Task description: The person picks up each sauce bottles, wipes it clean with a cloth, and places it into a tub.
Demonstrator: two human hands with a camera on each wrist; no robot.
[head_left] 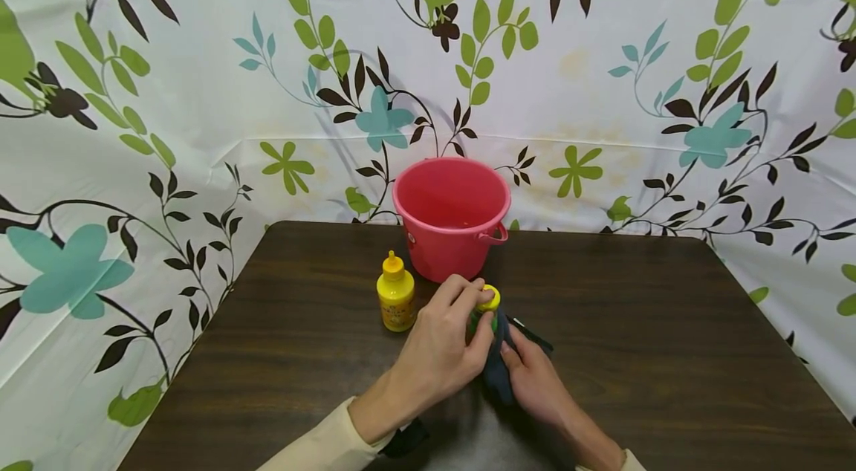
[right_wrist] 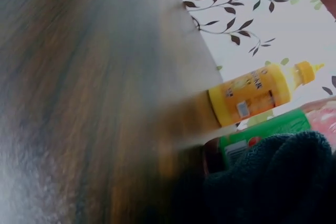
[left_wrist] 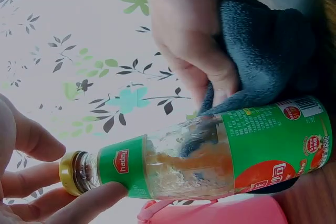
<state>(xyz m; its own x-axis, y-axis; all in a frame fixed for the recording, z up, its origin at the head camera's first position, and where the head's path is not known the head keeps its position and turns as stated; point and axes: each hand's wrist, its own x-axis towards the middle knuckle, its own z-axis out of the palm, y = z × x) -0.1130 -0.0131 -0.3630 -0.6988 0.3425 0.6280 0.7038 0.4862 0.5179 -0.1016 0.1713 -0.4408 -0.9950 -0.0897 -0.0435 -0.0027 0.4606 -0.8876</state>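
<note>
My left hand [head_left: 438,341] pinches a glass sauce bottle [left_wrist: 189,153] by its yellow cap and neck. The bottle has green labels, and brownish residue shows through its clear glass. In the left wrist view the thumb and fingers surround the gold-yellow cap [left_wrist: 67,173]. A dark blue-grey cloth [head_left: 497,371] is gripped in my right hand [head_left: 535,378], with its folds against the bottle's side. The cloth covers part of the green label [right_wrist: 278,125] in the right wrist view. The right fingertips are partly hidden behind the cloth.
A yellow squeeze bottle [head_left: 397,300] with a pointed nozzle stands left of my left hand. Behind the hands is a pink bucket [head_left: 448,255] with its handle hanging down. The dark wood table [head_left: 669,337] ends at a leaf-patterned curtain [head_left: 575,85].
</note>
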